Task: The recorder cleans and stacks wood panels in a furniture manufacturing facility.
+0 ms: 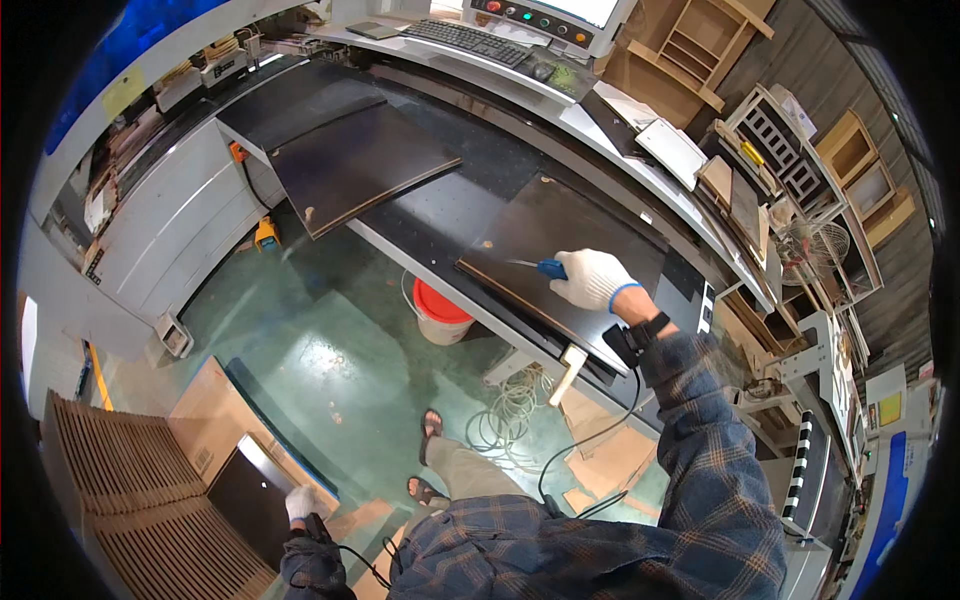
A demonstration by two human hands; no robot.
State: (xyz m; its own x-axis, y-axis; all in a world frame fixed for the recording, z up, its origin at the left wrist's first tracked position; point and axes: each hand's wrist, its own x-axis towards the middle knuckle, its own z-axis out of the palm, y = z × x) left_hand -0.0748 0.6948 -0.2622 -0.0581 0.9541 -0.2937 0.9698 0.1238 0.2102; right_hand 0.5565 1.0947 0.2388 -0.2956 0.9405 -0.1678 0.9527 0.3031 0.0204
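Observation:
My right hand (592, 280), in a white knit glove with a blue cuff edge, is closed round the blue handle of what looks like a screwdriver (550, 268). Its thin metal shaft points left, over a dark brown panel (570, 225) lying on the black machine bed. Two small pale round marks show near this panel's left edge. Low at my left side is my left hand (300, 503), also in a white glove. It appears beside the corner of a dark panel (250, 505); its fingers are too small to make out, and I cannot tell whether it touches the panel.
Another dark panel (365, 165) overhangs the bed's near edge. Below stands a white bucket with a red lid (440, 302). Coiled hose (512, 410) and cardboard (610, 440) lie on the floor. Stacked brown slatted sheets (130, 460) fill the lower left. A keyboard (468, 42) sits beyond the bed.

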